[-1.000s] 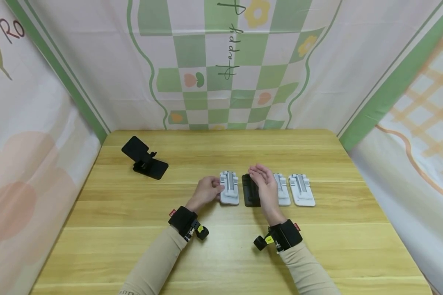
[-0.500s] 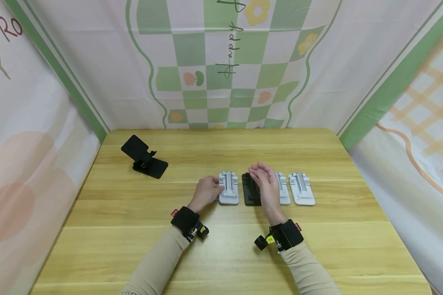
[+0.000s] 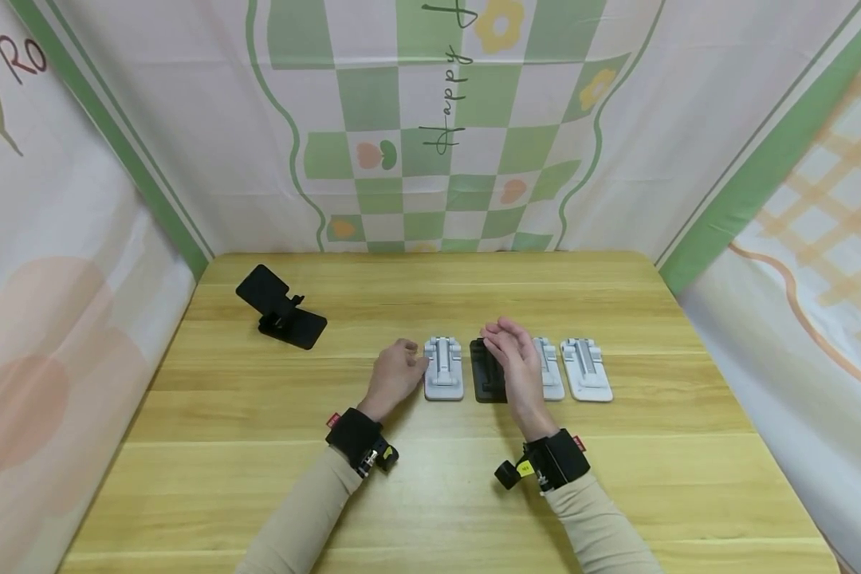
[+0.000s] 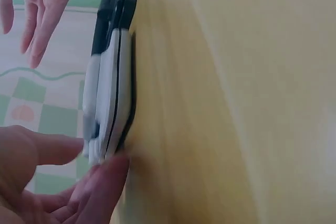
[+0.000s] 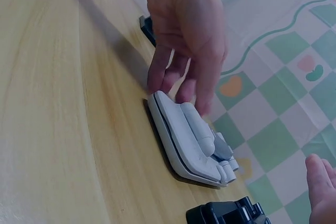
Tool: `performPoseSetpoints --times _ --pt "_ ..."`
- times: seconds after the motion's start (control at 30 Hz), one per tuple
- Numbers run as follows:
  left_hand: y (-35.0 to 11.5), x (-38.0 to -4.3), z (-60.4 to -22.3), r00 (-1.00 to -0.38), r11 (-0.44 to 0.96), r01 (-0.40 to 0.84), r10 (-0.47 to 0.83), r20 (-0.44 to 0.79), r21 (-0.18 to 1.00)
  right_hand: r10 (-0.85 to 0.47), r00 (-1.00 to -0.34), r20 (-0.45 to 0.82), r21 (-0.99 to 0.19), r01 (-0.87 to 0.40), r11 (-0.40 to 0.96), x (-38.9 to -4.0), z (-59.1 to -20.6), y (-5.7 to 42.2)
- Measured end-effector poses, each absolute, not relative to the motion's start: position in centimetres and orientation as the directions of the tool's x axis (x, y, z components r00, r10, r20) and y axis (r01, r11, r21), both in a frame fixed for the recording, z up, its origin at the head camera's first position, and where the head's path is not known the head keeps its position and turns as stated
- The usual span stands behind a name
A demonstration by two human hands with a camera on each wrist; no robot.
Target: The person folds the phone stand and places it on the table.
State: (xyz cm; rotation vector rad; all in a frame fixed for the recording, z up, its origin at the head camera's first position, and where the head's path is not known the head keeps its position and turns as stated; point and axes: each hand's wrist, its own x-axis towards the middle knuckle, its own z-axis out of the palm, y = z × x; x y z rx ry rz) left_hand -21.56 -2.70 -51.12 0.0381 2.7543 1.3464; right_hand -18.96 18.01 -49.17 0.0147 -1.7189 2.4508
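A white folded phone stand (image 3: 443, 368) lies flat at the left end of a row. At its left edge is my left hand (image 3: 393, 381), thumb and fingers apart; in the left wrist view the thumb (image 4: 60, 149) and fingers (image 4: 107, 182) straddle that edge, and whether they touch it I cannot tell. My right hand (image 3: 520, 381) hovers over the row with straight fingers, holding nothing. It partly hides a black folded stand (image 3: 486, 375) and another white stand (image 3: 551, 371). One more white stand (image 3: 587, 371) lies at the right end.
An unfolded black phone stand (image 3: 281, 309) stands at the back left of the wooden table (image 3: 430, 502). Patterned cloth (image 3: 430, 191) hangs behind the table and at both sides.
My left hand has drawn back slightly to the left, its thumb coming off the top of the leftmost white stand. The right hand has hardly moved.
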Motion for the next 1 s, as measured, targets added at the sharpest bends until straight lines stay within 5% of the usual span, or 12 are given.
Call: performPoseSetpoints --times 0.33,0.47,0.67,0.8,1.0 --pt "-9.0 -23.5 -48.5 -0.942 0.737 0.137 -0.109 0.317 0.662 0.09 -0.99 0.111 -0.942 -0.134 -0.309 -19.0 -49.4 17.6" --pt "-12.1 -24.4 -47.4 -0.856 0.758 0.229 -0.142 0.497 0.611 0.081 -0.991 0.11 -0.941 -0.13 -0.311 -18.9 -49.5 17.5" --pt "-16.4 -25.9 -46.4 -0.647 0.745 0.415 -0.163 0.745 0.523 0.067 -0.991 0.116 -0.949 -0.131 -0.288 -18.9 -49.9 17.4" --pt "-18.9 -26.5 -46.2 -0.57 0.738 0.443 -0.207 0.795 0.51 0.063 -0.99 0.126 -0.949 -0.139 -0.282 -18.9 -50.1 17.4" --pt "-22.3 -27.0 -46.7 -0.56 0.703 0.435 -0.278 0.78 0.563 0.058 -0.99 0.13 -0.949 -0.141 -0.282 -18.9 -50.1 17.7"
